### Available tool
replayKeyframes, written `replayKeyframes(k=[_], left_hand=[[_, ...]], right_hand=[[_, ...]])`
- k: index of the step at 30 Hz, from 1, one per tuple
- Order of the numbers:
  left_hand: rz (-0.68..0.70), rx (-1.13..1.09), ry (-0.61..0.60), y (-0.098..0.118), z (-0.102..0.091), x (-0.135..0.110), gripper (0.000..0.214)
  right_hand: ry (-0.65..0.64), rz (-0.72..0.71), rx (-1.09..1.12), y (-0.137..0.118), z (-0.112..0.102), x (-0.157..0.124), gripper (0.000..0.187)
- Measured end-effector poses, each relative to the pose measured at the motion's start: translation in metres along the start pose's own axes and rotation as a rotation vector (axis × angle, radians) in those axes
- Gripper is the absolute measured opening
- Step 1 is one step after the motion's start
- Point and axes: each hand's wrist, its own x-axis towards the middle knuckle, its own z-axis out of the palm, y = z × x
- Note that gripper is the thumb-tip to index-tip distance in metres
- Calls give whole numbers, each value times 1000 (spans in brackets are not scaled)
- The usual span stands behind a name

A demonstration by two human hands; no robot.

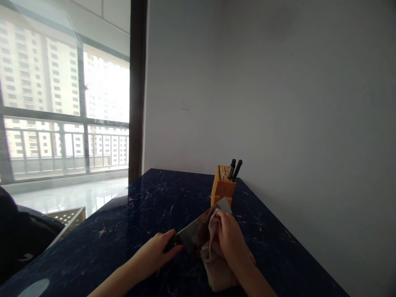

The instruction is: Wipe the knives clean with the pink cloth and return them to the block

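Note:
My left hand [161, 249] is closed around the black handle of a cleaver [194, 231], whose broad steel blade slants up to the right above the table. In my right hand [230, 235] a pale pinkish cloth [215, 264] is pinched and pressed against the blade face, its lower part hanging below the hand. Just behind the blade's tip stands a wooden knife block [223, 189]. Two black-handled tools [236, 169] stick up from its slots. The blade hides part of the block's base.
The dark blue marbled table [167, 198] stretches back to a grey wall [278, 103] with a switch plate [185, 105]. At the left are a chair [72, 220] with dark cloth [27, 235] on it, and a glazed balcony opening [64, 123].

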Motion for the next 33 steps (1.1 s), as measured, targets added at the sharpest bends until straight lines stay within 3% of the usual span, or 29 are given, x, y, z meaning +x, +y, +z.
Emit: replayKeyframes(k=[3,8,15,21,27,33], left_hand=[[0,0,-1,1,-1,-1,32],[28,-3,8,0,-1,-2,29],[37,7,-3,2,1,-2,30],[15,28,-3,6,1,-1,32],[25,32,-3,5,3,-1,31],[44,33,14,3,4,-1,29]], right_hand=[[1,25,-5,2,-4,1,26],[-101,-64,-23,-19,-5,-5,27],[49,-20,2,-4,-8,9,29],[-73,-81,-20,-16,-1,-1,32],[11,-62,4,-13,-2,4,37],[-132,-135,-4,-21,-6,2,45]])
